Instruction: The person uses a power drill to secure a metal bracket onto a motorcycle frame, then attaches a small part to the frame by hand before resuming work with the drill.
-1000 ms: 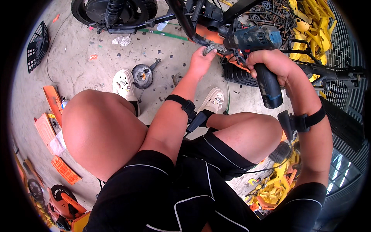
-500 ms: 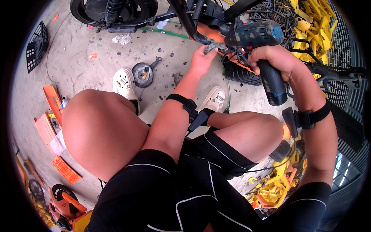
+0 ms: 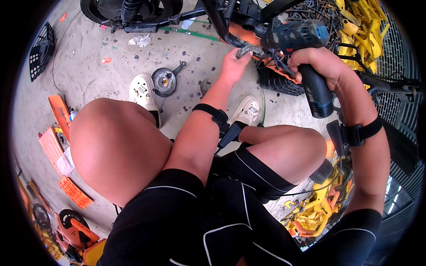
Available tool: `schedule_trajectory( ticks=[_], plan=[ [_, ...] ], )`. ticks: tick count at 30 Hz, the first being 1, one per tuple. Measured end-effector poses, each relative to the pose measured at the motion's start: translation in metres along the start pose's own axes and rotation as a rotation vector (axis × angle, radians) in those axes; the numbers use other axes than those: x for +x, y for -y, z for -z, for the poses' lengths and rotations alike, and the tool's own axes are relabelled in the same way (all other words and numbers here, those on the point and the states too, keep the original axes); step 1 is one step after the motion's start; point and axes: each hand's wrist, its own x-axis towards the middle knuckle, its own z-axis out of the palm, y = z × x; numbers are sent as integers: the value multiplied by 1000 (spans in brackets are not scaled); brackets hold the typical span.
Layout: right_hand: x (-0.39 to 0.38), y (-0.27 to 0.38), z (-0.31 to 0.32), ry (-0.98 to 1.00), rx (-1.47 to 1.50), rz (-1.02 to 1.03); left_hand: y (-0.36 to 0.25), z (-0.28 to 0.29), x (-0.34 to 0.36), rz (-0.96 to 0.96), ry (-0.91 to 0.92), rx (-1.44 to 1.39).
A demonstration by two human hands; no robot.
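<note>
My right hand [image 3: 320, 64] is wrapped round the grip of a dark blue and black cordless drill [image 3: 296, 35], its battery pack hanging down toward me. The drill's front end points left at a black vehicle frame [image 3: 217, 22] with an orange panel [image 3: 243, 34]. My left hand [image 3: 233, 66] is closed on a dirty grey part [image 3: 249, 50] at the lower end of a black frame tube. What that part is, I cannot make out. The drill's tip is hidden among the frame parts.
A black wheel [image 3: 155, 11] stands at the far left of the frame. On the concrete lie a round metal part with a lever [image 3: 165, 82], a black crate [image 3: 42, 52] and orange panels [image 3: 58, 115]. Yellow plastic parts [image 3: 364, 33] and dark metal pieces [image 3: 317, 13] are heaped at far right.
The drill and my right hand have shifted slightly right in the picture, and the whole view has moved a little. Both hands keep their holds.
</note>
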Motion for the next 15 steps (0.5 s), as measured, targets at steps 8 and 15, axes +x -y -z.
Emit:
schedule_trajectory(
  ticks=[8, 15],
  plan=[
    [-4, 6, -5, -26, -6, 5, 1, 2, 3, 6, 13, -3],
    [0, 7, -2, 2, -10, 7, -1, 2, 1, -14, 0, 58]
  ],
)
